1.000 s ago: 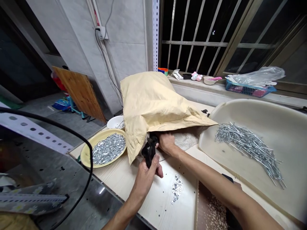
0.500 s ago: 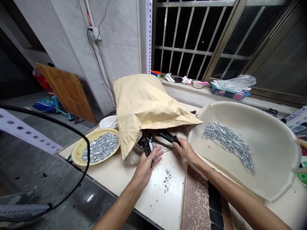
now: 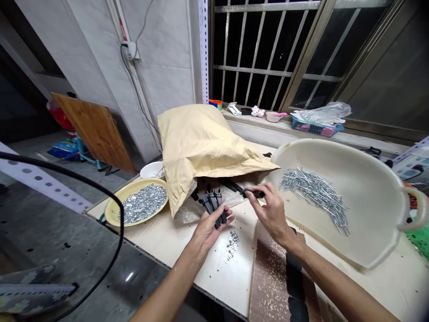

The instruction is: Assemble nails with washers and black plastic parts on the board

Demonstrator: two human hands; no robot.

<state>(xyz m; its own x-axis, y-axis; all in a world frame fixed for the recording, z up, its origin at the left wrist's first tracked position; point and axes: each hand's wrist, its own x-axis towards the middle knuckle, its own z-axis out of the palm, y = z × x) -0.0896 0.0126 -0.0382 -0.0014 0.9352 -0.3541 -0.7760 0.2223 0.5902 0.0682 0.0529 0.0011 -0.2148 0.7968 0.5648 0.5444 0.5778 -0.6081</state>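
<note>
My left hand [image 3: 205,229] is closed round several slim black plastic parts [image 3: 213,209] with forked, clip-like ends; the fingertips show past them. To its right, my right hand [image 3: 274,215] pinches another black plastic part [image 3: 257,194] between thumb and fingers. Both hands are in front of the mouth of a cream-coloured sack [image 3: 204,138], which lies on its side. More black parts [image 3: 231,184] stick out of the opening; the rest inside is hidden. Below the hands, a small heap of silvery washers [image 3: 232,245] lies on the pale tabletop [image 3: 187,243].
A yellow bowl [image 3: 110,200] of washers and a small white bowl [image 3: 149,169] stand at left. On the right, a big cream basin [image 3: 368,210] holds metal pins [image 3: 317,197]. A brown board [image 3: 270,277] lies in front. A black cable [image 3: 115,241] loops on the left.
My right hand has drawn back from the sack's mouth, up and right, with a black part in its pinch. The left hand has shifted slightly right, its black parts now fanned more visibly.
</note>
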